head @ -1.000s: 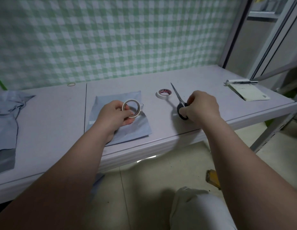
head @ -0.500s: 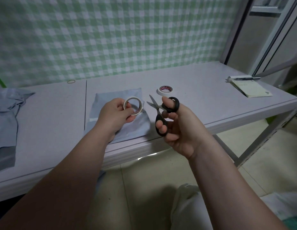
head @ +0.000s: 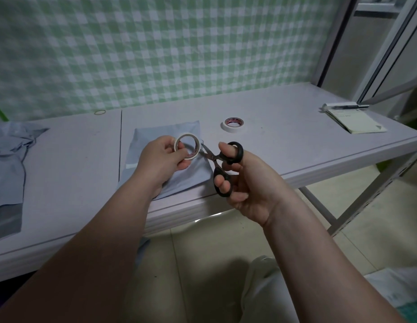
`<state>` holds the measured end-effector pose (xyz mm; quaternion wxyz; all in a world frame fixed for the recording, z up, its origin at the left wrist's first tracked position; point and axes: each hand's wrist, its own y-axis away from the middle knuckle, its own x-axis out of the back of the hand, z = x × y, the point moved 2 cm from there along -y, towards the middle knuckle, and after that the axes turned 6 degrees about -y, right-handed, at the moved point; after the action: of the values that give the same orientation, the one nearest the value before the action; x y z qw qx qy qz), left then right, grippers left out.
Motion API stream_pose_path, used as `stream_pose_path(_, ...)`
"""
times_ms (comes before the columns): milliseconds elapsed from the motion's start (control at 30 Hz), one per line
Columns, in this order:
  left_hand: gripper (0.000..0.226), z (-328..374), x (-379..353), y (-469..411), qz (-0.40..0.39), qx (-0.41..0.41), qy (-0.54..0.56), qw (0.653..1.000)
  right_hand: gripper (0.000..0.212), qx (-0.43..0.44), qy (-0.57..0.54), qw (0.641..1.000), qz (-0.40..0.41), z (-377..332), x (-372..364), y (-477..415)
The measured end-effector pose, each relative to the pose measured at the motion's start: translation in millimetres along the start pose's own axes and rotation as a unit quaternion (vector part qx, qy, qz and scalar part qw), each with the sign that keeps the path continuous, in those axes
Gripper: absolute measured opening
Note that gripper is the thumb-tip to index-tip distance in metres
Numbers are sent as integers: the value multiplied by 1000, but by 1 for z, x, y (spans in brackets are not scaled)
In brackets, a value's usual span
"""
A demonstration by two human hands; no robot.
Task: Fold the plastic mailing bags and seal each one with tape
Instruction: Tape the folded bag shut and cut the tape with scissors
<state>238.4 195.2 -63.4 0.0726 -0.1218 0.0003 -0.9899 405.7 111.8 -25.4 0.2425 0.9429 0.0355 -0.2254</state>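
At the left edge lay loose bags [head: 7, 164]. In mid-frame the left hand [head: 160, 157] pinched a tape roll [head: 187, 145] above the folded mailing bag [head: 144, 141] on the table [head: 284, 127], apparently to offer its free end (too fine to see) to the scissors [head: 218, 158], gripped through their loops by the right hand [head: 247, 183].

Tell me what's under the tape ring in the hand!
A folded blue mailing bag lies on the table below the tape ring that the left hand holds. The hand covers part of the bag.
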Motion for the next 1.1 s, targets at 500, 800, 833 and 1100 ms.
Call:
stream_pose_path(500, 16, 0, 1, 0, 1, 9, -6, 1000, 23, 40, 45, 998, -11, 5, -5, -6)
stream_pose_path(800, 16, 0, 1, -1, -1, 13, -17, 1000, 24, 65, 86, 994, -25, 13, -4, -16)
stream_pose_path(833, 16, 0, 1, -1, -2, 13, -18, 1000, 25, 67, 89, 993, -25, 13, -4, -16)
stream_pose_path(1100, 16, -1, 1, -2, -1, 17, -16, 1000, 30, 85, 102, 991, -18, 14, -3, -19)
